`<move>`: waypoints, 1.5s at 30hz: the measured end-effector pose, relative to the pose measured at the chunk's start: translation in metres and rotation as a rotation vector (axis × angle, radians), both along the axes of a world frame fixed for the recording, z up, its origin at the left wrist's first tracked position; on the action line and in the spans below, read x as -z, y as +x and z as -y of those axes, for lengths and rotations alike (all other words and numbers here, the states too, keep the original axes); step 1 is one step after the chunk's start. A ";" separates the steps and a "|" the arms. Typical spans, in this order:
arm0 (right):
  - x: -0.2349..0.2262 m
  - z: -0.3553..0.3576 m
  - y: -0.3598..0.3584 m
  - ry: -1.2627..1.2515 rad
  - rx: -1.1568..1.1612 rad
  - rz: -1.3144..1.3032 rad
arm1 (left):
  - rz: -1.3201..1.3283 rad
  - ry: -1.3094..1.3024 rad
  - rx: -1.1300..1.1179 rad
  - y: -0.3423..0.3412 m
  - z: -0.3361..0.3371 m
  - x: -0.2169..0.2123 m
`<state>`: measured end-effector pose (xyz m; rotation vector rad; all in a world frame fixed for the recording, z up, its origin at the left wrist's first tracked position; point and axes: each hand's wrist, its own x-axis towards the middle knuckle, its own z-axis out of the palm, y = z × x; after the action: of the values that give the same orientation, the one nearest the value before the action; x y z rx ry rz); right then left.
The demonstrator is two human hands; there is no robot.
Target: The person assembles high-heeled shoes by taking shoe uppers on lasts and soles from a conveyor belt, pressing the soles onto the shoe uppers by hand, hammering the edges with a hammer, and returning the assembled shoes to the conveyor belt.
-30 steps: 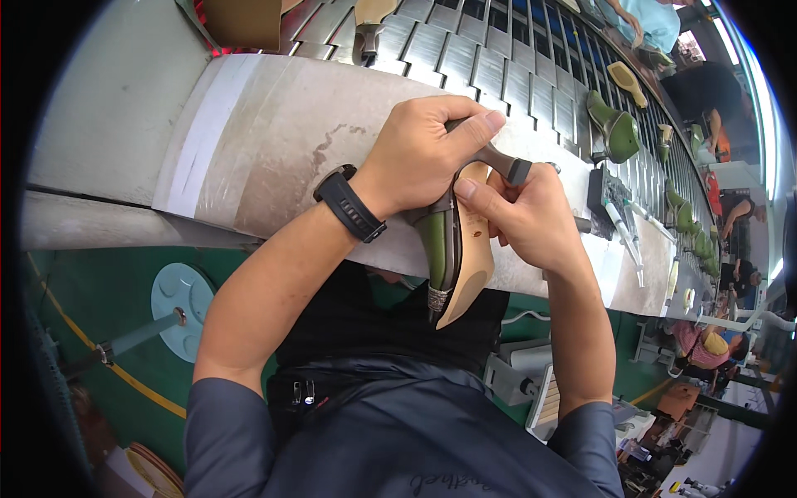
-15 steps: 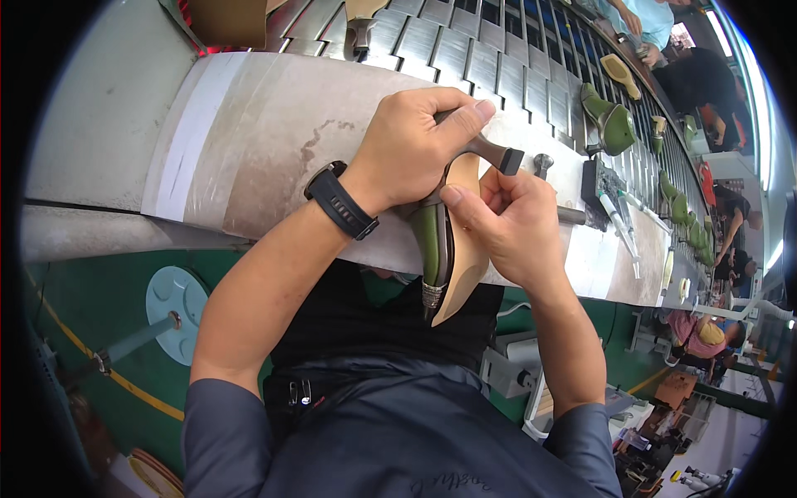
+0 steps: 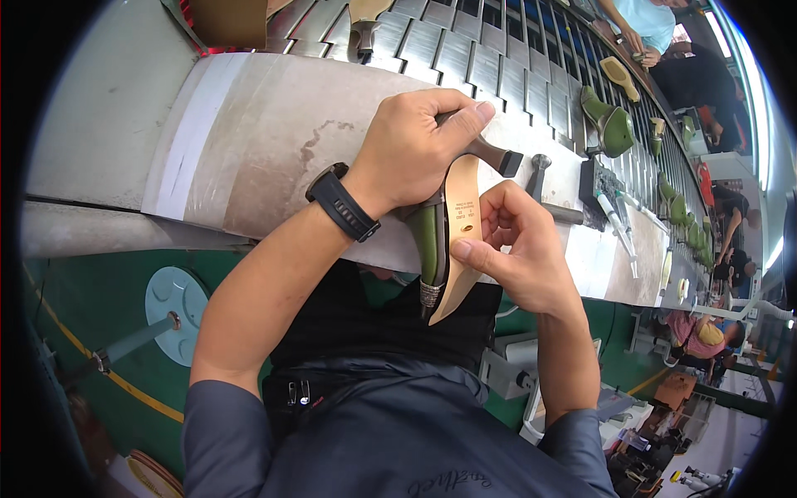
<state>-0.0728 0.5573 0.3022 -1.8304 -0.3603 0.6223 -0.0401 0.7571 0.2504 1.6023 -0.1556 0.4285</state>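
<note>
I hold a green high-heeled shoe sole-up over the near edge of the workbench. Its tan sole faces me, the pointed toe toward my body, the dark heel pointing away. My left hand, with a black watch on the wrist, grips the shoe from above near the heel. My right hand clasps the sole's right edge, thumb pressed on the tan surface.
A hammer and small tools lie on the bench to the right. Behind runs a slatted conveyor carrying more green shoes. Other people work at the far right. A round stool base stands on the green floor.
The shoe has turned so its tan sole faces me more squarely. My right thumb has slid down the sole's edge; my left hand keeps its grip near the heel.
</note>
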 end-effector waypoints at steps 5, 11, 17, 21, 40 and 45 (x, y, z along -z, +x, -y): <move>0.004 -0.008 0.003 -0.011 0.056 -0.017 | -0.097 0.079 0.046 -0.002 -0.004 -0.007; 0.015 -0.015 0.007 -0.077 0.127 0.076 | -0.137 0.039 0.061 -0.003 -0.004 -0.009; 0.021 -0.027 0.008 -0.102 0.166 0.106 | -0.181 0.018 0.092 -0.005 -0.010 -0.007; 0.011 -0.038 0.010 -0.193 0.158 0.144 | -0.146 0.010 0.117 -0.010 -0.016 -0.008; 0.021 0.024 0.041 -0.215 -0.266 0.856 | 0.152 0.764 0.036 -0.129 -0.035 -0.004; 0.021 0.021 0.037 -0.146 -0.224 0.789 | 0.196 0.773 0.019 -0.128 -0.033 0.001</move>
<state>-0.0358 0.5367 0.2815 -2.1404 -1.0741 0.0385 -0.1677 0.7899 0.2495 2.3083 -0.5348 0.5479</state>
